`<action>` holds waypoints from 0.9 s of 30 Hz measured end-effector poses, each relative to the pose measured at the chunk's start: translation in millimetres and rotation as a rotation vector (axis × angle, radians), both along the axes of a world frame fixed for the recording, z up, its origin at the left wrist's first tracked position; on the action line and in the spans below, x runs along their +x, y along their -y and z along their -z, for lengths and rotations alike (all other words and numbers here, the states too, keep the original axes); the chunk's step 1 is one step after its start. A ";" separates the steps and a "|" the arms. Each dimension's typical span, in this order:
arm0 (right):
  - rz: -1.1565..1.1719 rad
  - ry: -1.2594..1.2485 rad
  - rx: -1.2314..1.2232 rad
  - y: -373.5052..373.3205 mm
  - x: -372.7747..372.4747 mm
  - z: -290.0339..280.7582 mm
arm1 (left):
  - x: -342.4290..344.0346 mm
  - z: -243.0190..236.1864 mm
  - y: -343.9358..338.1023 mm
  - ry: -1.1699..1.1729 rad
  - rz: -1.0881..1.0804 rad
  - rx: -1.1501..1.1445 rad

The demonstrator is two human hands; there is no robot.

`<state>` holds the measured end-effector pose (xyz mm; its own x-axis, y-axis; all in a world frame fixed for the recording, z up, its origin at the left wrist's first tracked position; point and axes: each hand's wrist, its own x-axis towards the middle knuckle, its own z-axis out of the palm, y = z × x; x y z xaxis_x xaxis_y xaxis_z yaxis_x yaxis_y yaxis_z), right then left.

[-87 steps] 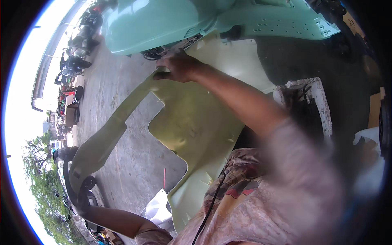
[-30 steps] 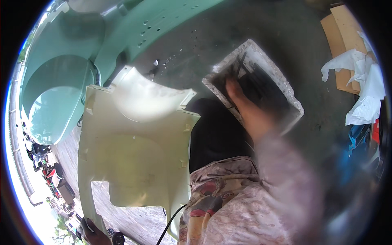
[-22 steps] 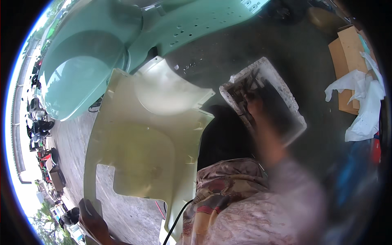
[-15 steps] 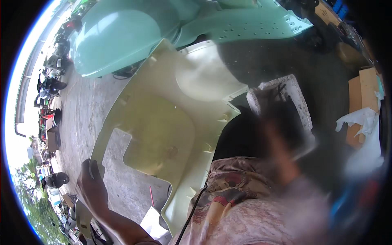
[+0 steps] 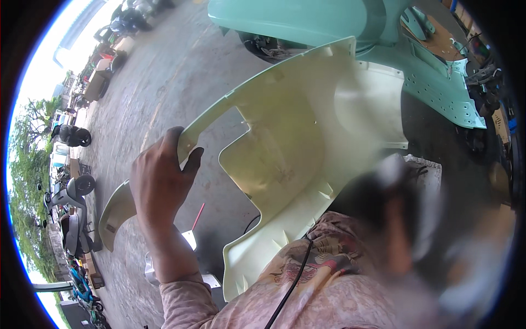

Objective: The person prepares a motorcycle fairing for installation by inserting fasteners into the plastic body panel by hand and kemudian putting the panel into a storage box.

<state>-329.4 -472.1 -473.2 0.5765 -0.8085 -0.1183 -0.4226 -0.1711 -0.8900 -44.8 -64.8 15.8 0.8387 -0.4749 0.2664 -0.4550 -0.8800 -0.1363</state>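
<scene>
A large pale cream scooter body panel [image 5: 285, 126] lies tilted across the view, its hollow inner side up, with a cut-out near its left edge. Gripping that left rim is my left hand [image 5: 159, 178], with the thumb and fingers either side of the edge. My right hand [image 5: 381, 200] is a dark blur at the panel's lower right, in front of a white foam box [image 5: 433, 164]. Its fingers are smeared by motion, and a whitish blur shows by them.
Mint-green scooter bodywork [image 5: 307, 19] stands beyond the panel, its perforated floor part [image 5: 438, 96] reaching right. A curved cream piece [image 5: 116, 219] lies behind my left forearm. A thin red stick [image 5: 198, 215] rises below the cut-out. Parked scooters [image 5: 71, 219] line the far left.
The view has swung, so the green bodywork sits farther right. My left hand still holds the panel's rim, now higher in view. My right hand stays blurred, closer to the panel.
</scene>
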 end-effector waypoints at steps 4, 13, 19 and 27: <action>0.158 0.028 0.385 -21.5 19.0 -51.7 | 1.5 9.5 -13.1 -0.015 -0.041 -0.006; 0.045 0.248 0.712 -54.0 46.8 -139.7 | 7.0 13.8 -11.7 0.018 -0.071 -0.035; -0.218 0.329 0.819 -117.4 131.0 -244.8 | 6.2 12.1 -6.2 -0.002 -0.082 -0.009; -0.759 0.662 0.992 -183.5 207.7 -291.1 | 2.2 7.2 -1.9 0.007 -0.107 0.004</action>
<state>-121.8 -288.6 -182.1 0.9996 -0.0234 0.0137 0.0255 0.6406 -0.7674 -42.6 -62.9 8.6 0.8829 -0.3838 0.2704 -0.3574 -0.9229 -0.1430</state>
